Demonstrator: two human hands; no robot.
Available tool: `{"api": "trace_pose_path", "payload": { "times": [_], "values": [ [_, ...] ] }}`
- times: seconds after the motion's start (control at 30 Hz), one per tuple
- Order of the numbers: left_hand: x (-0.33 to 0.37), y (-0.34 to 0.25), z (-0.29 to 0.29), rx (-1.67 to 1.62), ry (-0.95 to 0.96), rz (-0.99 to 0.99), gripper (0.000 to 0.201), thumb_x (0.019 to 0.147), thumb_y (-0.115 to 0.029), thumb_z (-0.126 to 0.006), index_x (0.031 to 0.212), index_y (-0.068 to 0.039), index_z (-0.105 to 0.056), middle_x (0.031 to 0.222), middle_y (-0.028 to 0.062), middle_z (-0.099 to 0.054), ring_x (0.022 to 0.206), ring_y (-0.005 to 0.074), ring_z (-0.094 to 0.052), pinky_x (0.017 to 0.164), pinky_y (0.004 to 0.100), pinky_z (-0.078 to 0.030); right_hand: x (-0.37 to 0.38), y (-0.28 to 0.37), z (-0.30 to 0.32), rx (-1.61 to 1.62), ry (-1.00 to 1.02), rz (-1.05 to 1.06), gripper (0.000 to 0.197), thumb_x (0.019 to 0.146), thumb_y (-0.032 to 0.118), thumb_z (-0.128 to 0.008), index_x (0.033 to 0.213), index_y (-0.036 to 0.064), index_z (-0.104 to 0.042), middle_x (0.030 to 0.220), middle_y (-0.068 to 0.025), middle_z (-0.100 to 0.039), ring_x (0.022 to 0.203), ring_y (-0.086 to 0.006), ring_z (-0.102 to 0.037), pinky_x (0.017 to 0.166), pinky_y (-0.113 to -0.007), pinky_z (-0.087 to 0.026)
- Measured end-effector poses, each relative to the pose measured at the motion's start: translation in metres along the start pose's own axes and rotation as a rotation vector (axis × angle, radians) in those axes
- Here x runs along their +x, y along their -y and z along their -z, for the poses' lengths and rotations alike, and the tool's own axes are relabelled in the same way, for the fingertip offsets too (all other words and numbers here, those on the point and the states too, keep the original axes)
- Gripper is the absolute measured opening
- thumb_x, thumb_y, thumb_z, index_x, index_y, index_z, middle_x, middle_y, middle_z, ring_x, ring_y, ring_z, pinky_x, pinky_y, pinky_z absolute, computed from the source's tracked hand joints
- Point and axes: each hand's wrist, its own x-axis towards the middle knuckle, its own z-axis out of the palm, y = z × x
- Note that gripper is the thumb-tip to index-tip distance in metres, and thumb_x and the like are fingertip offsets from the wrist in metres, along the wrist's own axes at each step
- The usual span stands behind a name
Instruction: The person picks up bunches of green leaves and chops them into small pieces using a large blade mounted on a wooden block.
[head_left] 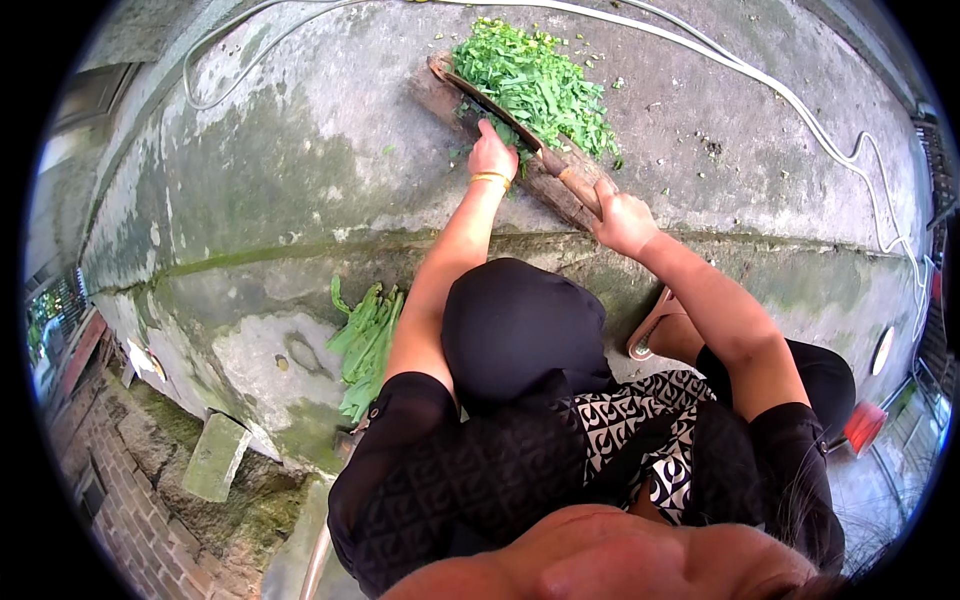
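Note:
My right hand [624,220] is wrapped round the wooden handle of a long dark-bladed knife [508,118]. The blade slants up to the left across a worn wooden board [560,192] on the concrete. Close against the near side of the blade, my left hand [492,153] is closed on a bunch of leafy greens [497,131], mostly hidden by the fingers. Beyond the blade lies a heap of chopped greens [540,80], partly spilling onto the board. More whole leafy greens [368,345] rest on the lower ledge, left of my left forearm.
A white hose or cable [700,48] curves across the far side of the concrete slab [300,170]. The slab drops to a lower step at a mossy edge. A loose block [217,457] sits at lower left, and a red object [865,428] stands at far right.

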Motion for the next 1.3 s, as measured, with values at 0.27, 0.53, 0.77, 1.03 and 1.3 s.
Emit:
{"api": "trace_pose_path", "payload": {
  "times": [0.27,0.53,0.77,1.03,1.3],
  "values": [
    [-0.003,-0.008,0.015,0.118,0.109,0.02,0.043,0.086,-0.019,-0.062,0.119,0.002,-0.045,0.101,0.0292,-0.069,0.096,0.0473,-0.067,0.085,0.0541,-0.054,-0.009,0.045,0.116,-0.049,-0.038,0.141,0.031,0.077,0.012,-0.061,0.104,-0.0019,-0.054,0.086,-0.0262,-0.069,0.084,-0.0451,-0.068,0.077,-0.054,-0.055],
    [0.02,-0.01,0.012,0.029,0.076,0.053,0.045,0.093,-0.027,-0.055,0.12,0.006,-0.041,0.103,0.0315,-0.068,0.101,0.0487,-0.066,0.088,0.0531,-0.052,-0.013,0.022,0.028,0.068,-0.031,0.031,0.03,0.078,0.01,-0.062,0.104,-0.0018,-0.054,0.091,-0.0284,-0.069,0.089,-0.0453,-0.068,0.08,-0.054,-0.054],
    [0.008,-0.008,0.016,0.108,0.079,0.045,0.034,0.09,-0.018,-0.051,0.117,0.002,-0.051,0.103,0.0298,-0.069,0.098,0.0475,-0.067,0.087,0.0537,-0.054,-0.005,0.029,0.065,0.017,0.069,0.006,0.038,0.079,0.01,-0.058,0.114,-0.0018,-0.057,0.1,-0.0267,-0.07,0.1,-0.0412,-0.068,0.088,-0.049,-0.055],
    [0.027,0.015,0.029,-0.106,-0.241,-0.096,0.029,0.085,-0.013,-0.056,0.109,0.002,-0.057,0.088,0.0303,-0.068,0.085,0.0496,-0.065,0.077,0.0572,-0.052,-0.005,0.038,0.11,-0.03,0.07,0.078,0.036,0.079,0.014,-0.06,0.111,-0.0021,-0.059,0.102,-0.0251,-0.07,0.098,-0.0403,-0.068,0.087,-0.048,-0.054],
    [0.062,-0.056,0.104,0.108,-0.086,-0.222,0.054,0.081,-0.023,-0.066,0.126,0.003,-0.051,0.097,0.0258,-0.071,0.093,0.0456,-0.068,0.085,0.0526,-0.054,-0.009,0.021,0.051,0.002,0.089,-0.031,0.037,0.083,0.016,-0.06,0.115,-0.0019,-0.055,0.104,-0.025,-0.069,0.101,-0.0403,-0.068,0.089,-0.049,-0.054]
  ]
}}
